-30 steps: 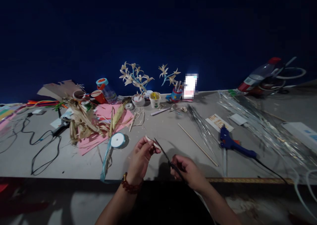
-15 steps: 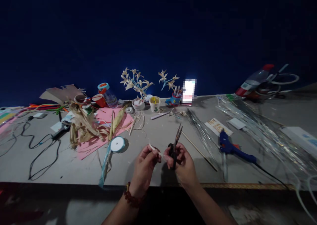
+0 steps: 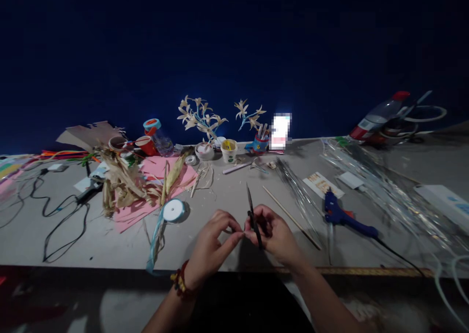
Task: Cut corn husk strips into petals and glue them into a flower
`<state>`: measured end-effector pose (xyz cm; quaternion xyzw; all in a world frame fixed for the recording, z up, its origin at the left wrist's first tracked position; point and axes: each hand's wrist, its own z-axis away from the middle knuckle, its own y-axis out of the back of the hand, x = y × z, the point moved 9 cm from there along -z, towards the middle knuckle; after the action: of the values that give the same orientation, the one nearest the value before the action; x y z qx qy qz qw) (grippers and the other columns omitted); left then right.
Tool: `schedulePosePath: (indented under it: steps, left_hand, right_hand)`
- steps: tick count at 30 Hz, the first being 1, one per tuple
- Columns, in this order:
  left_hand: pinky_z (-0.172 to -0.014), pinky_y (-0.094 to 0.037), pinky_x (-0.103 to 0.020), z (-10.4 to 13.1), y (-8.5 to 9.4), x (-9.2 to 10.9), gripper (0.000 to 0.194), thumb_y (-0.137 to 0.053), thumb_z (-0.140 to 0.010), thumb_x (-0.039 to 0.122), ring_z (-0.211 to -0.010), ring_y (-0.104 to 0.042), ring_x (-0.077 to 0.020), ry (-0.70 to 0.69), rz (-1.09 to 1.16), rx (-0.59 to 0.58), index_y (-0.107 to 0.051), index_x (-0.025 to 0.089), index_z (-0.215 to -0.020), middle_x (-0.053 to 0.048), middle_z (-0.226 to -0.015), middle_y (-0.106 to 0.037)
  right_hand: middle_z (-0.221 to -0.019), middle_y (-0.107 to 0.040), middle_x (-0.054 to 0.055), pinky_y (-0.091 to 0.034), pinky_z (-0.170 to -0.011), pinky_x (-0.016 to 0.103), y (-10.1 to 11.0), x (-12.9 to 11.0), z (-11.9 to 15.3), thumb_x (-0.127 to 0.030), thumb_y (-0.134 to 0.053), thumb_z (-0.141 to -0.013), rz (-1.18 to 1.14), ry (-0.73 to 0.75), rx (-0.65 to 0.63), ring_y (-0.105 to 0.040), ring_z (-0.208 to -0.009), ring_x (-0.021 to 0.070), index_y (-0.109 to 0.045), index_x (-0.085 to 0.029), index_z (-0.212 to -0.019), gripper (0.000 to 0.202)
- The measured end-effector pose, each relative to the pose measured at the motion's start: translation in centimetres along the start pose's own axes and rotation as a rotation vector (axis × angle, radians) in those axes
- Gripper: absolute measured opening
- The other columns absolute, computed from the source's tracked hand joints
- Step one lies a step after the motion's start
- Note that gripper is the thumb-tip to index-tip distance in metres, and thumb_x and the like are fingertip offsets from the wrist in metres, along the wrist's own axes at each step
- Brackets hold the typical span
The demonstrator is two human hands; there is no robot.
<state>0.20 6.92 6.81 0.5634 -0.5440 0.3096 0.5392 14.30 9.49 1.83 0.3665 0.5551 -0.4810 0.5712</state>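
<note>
Black scissors (image 3: 252, 215) hang on the fingers of my right hand (image 3: 276, 235), their blades together and pointing up and away. The thumb and index finger of my right hand also meet at a tiny pale piece, too small to make out. My left hand (image 3: 218, 240) is pinched, its fingertips almost touching those of my right hand; what lies between them is hidden or too small to name. Both hands are above the near edge of the grey table (image 3: 205, 220). A blue ribbon spool (image 3: 173, 210) lies to the left of my left hand.
Dried husks (image 3: 124, 176) lie on pink paper (image 3: 128, 215) at the left. A blue glue gun (image 3: 346, 218), a thin stick (image 3: 291, 215) and clear strips (image 3: 388, 191) are at the right. Pale flower branches (image 3: 200, 118), a yellow-filled cup (image 3: 229, 152) and a bright phone (image 3: 280, 132) stand behind.
My left hand has turned, its fingertips now close to my right hand's, and the pale strip it held no longer shows clearly. The scissors have swung left, and their blades have come together.
</note>
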Motion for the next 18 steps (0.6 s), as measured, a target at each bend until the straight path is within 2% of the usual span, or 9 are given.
schedulePosePath:
  steps: [2, 4, 7, 9, 12, 18]
  left_hand:
    - [-0.079, -0.042, -0.031, 0.0, -0.2, -0.8, 0.006, -0.069, -0.086, 0.021, -0.083, -0.057, -0.023, 0.054, 0.048, 0.025, -0.072, 0.021, -0.08, -0.007, -0.081, -0.065]
    - [-0.078, -0.041, -0.029, 0.3, -0.5, -2.0, 0.007, -0.072, -0.083, 0.023, -0.079, -0.056, -0.0211, 0.129, 0.153, 0.073, -0.071, 0.02, -0.077, -0.005, -0.078, -0.064]
    - [-0.078, -0.042, -0.027, 0.8, -0.6, -3.9, 0.011, -0.074, -0.082, 0.027, -0.08, -0.055, -0.0186, 0.241, 0.395, 0.212, -0.069, 0.019, -0.078, -0.004, -0.08, -0.063]
    - [-0.083, -0.043, -0.026, 0.9, -0.8, -4.3, 0.012, -0.074, -0.082, 0.028, -0.088, -0.056, -0.0185, 0.258, 0.538, 0.29, -0.068, 0.018, -0.079, -0.004, -0.088, -0.063]
    - [-0.09, -0.042, -0.027, 0.8, -1.0, -4.3, 0.012, -0.075, -0.082, 0.025, -0.098, -0.056, -0.0188, 0.24, 0.643, 0.343, -0.066, 0.018, -0.077, -0.005, -0.098, -0.063]
    - [-0.09, -0.045, -0.029, 0.8, -1.2, -4.3, 0.014, -0.077, -0.08, 0.025, -0.094, -0.058, -0.018, 0.226, 0.699, 0.42, -0.066, 0.018, -0.075, -0.005, -0.096, -0.064]
  right_hand:
    - [-0.077, -0.064, -0.003, -0.044, -0.061, 0.023, 0.4, 0.1, -0.1, -0.03, -0.085, -0.064, -0.009, 0.003, 0.035, -0.054, -0.063, 0.0112, -0.052, -0.022, -0.081, 0.038]
    - [-0.08, -0.065, -0.001, -0.044, -0.059, 0.023, 1.2, 0.4, 0.1, -0.035, -0.084, -0.067, -0.018, 0.026, 0.125, -0.054, -0.064, 0.0125, -0.053, -0.023, -0.085, 0.038]
    - [-0.084, -0.064, 0.001, -0.048, -0.065, 0.026, 1.6, 1.2, 1.2, -0.044, -0.079, -0.073, -0.019, 0.073, 0.214, -0.058, -0.072, 0.0159, -0.054, -0.023, -0.089, 0.036]
    - [-0.081, -0.061, 0.001, -0.049, -0.068, 0.027, 0.5, 2.2, 2.1, -0.051, -0.075, -0.076, -0.009, 0.05, 0.142, -0.058, -0.074, 0.0174, -0.053, -0.023, -0.088, 0.037]
    - [-0.075, -0.055, -0.001, -0.046, -0.064, 0.026, -1.5, 3.6, 3.5, -0.057, -0.071, -0.078, 0.03, -0.014, 0.001, -0.053, -0.069, 0.0155, -0.054, -0.021, -0.085, 0.04]
    - [-0.071, -0.052, -0.002, -0.043, -0.056, 0.024, -2.5, 4.0, 4.3, -0.065, -0.07, -0.076, 0.009, -0.075, -0.019, -0.047, -0.061, 0.0133, -0.051, -0.022, -0.084, 0.047]
